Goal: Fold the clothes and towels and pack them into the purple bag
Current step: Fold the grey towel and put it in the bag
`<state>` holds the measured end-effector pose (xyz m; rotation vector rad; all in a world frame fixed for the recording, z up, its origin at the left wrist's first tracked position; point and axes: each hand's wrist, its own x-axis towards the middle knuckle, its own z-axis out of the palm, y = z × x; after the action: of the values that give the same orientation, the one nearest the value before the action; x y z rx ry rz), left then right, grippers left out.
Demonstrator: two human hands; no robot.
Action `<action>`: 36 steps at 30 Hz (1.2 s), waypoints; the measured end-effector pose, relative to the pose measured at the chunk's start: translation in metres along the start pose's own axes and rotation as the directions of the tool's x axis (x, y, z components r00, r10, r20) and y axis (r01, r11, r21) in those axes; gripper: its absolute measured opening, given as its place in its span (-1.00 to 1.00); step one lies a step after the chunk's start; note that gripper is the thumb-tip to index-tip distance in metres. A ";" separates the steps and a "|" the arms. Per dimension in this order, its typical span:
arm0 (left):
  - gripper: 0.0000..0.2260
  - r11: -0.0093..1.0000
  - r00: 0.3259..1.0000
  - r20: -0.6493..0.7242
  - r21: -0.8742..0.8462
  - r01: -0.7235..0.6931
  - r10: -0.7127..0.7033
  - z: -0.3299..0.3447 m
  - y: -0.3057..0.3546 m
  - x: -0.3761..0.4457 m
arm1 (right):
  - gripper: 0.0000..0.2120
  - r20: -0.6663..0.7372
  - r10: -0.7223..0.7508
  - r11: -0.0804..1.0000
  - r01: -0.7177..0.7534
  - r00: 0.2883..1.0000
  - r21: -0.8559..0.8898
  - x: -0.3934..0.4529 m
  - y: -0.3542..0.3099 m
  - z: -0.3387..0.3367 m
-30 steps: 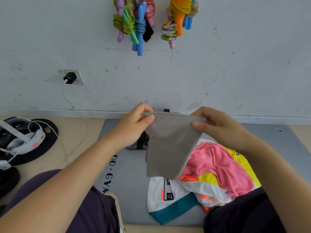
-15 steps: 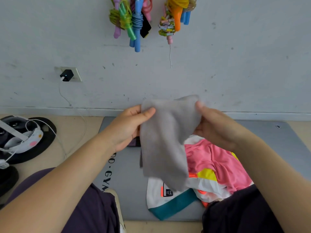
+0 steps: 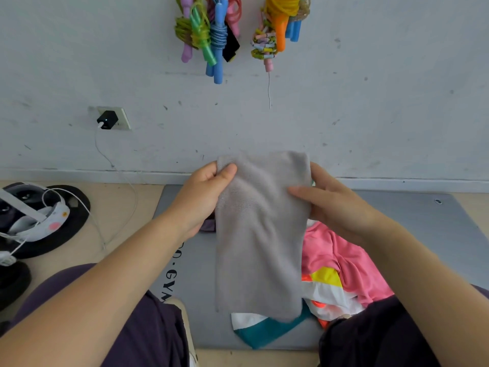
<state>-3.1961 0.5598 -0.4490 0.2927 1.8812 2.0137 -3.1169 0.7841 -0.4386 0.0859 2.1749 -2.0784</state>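
holding limp, light grey towel [image 3: 260,234] up, left hand [image 3: 206,197] and right hand [image 3: 333,205] pinching top corners; best gripped there.

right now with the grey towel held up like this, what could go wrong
The grey towel hangs loose from the left hand and right hand, so its fold may slip crooked. Its bottom edge overlaps the colourful clothes and could snag them. The purple bag is mostly hidden behind it.

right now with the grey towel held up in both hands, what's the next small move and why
Probably bring the hanging bottom edge up for another fold: the grey towel hangs long and narrow, the left hand pinching its top corner and the right hand gripping its side, above the unfolded clothes.
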 end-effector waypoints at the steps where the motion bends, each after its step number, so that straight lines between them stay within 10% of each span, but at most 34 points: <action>1: -0.85 0.999 0.999 0.014 -0.013 0.031 -0.031 -0.001 0.002 0.000 | -0.66 -0.017 -0.008 1.000 0.008 1.000 -0.008 0.000 0.000 0.000; 7: -0.72 1.000 0.997 0.075 0.012 0.019 -0.019 -0.005 0.008 -0.001 | -0.57 -0.278 -0.153 0.988 0.151 0.948 -0.030 0.001 0.000 -0.002; 16: -0.68 0.974 0.988 0.070 0.173 -0.149 0.139 -0.012 0.010 0.001 | -0.68 -0.141 -0.173 0.985 0.172 0.975 -0.018 -0.002 -0.009 -0.006; 28: -0.95 0.626 0.969 0.044 0.756 -0.191 0.243 -0.013 0.009 0.003 | -0.92 -0.178 -0.270 0.662 0.049 0.946 -0.748 -0.002 -0.011 -0.007; 36: -0.83 0.985 0.996 0.041 0.154 -0.084 0.079 -0.005 0.009 0.002 | -0.75 -0.268 -0.160 0.957 0.082 0.950 -0.279 -0.004 -0.012 0.003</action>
<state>-3.2006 0.5558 -0.4406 0.4507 2.0387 1.9030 -3.1149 0.7809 -0.4265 0.2473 2.6780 -1.9131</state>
